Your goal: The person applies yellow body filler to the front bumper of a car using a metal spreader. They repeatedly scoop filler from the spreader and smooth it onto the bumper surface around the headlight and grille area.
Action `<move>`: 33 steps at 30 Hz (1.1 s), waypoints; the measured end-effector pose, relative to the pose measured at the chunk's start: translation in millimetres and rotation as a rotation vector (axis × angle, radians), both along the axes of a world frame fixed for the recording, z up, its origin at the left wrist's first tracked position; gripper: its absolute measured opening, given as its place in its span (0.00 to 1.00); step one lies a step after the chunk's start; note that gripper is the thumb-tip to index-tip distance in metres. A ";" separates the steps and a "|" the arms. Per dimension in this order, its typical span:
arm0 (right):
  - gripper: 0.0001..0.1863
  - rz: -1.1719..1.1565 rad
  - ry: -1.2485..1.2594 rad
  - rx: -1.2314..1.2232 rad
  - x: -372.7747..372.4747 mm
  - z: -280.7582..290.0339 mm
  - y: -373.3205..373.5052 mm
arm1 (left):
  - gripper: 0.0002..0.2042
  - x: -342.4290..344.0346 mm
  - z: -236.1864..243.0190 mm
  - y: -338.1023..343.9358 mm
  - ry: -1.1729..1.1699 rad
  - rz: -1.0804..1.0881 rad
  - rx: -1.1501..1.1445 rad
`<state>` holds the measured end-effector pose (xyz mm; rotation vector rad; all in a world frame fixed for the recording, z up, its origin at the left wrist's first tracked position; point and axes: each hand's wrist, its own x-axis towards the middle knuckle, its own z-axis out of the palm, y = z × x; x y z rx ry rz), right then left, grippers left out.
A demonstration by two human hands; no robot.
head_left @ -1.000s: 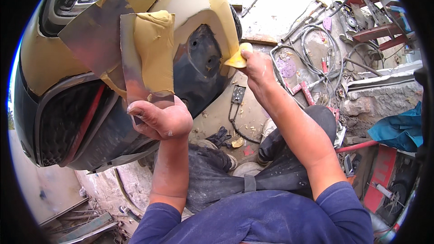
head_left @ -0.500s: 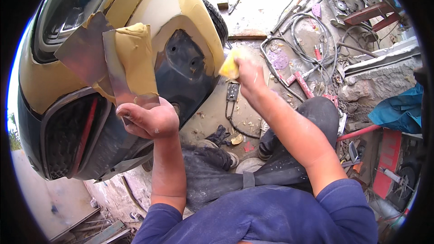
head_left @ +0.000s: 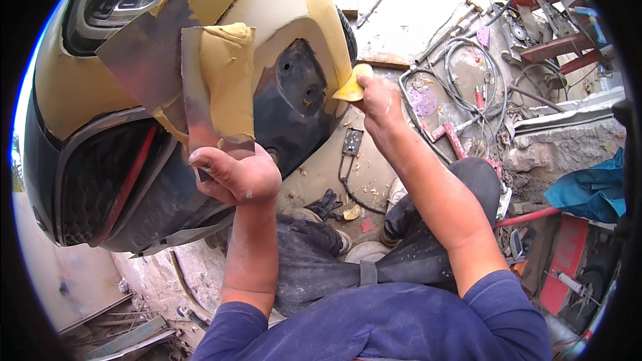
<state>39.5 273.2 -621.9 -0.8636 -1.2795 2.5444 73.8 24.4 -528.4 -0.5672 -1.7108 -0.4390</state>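
Observation:
My left hand (head_left: 237, 177) is closed round the lower ends of two flat metal plates. The nearer plate (head_left: 193, 77) carries a thick layer of tan putty (head_left: 231, 83); the other plate (head_left: 148, 53) fans out to the left, with putty along its edges. In my right hand (head_left: 382, 101) is a yellow putty spreader (head_left: 350, 88), pinched between thumb and fingers. The spreader is at the right edge of the car's bumper corner (head_left: 294, 137); whether it touches cannot be made out. Tan putty (head_left: 315, 33) surrounds the bumper's dark, recessed patch (head_left: 301, 77).
Beyond my right hand, coiled hoses (head_left: 495, 87) and a purple sanding disc (head_left: 422, 100) lie on the littered floor. A red metal stand (head_left: 558, 47) is at the far right, near a broken concrete block (head_left: 545, 150). A black glove (head_left: 326, 204) lies by my feet.
The view has shifted, so the car sits farther right in it. My right hand has brought the spreader up to the bumper's edge and tilted it. My left hand keeps its hold on the plates.

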 end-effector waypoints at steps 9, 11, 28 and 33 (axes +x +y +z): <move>0.17 0.064 0.622 0.515 -14.2 112.1 31.5 | 0.33 15.7 20.6 47.0 -0.407 -0.531 0.778; 0.16 -0.077 0.560 1.261 -2.0 115.7 32.2 | 0.32 14.5 18.3 43.8 -0.352 -0.436 0.700; 0.30 0.074 0.734 2.195 14.3 51.5 12.0 | 0.37 21.2 21.9 -19.0 -0.053 -0.029 -0.002; 0.30 0.184 0.653 2.191 31.0 12.8 8.5 | 0.36 22.4 13.7 -15.6 -0.015 0.068 0.008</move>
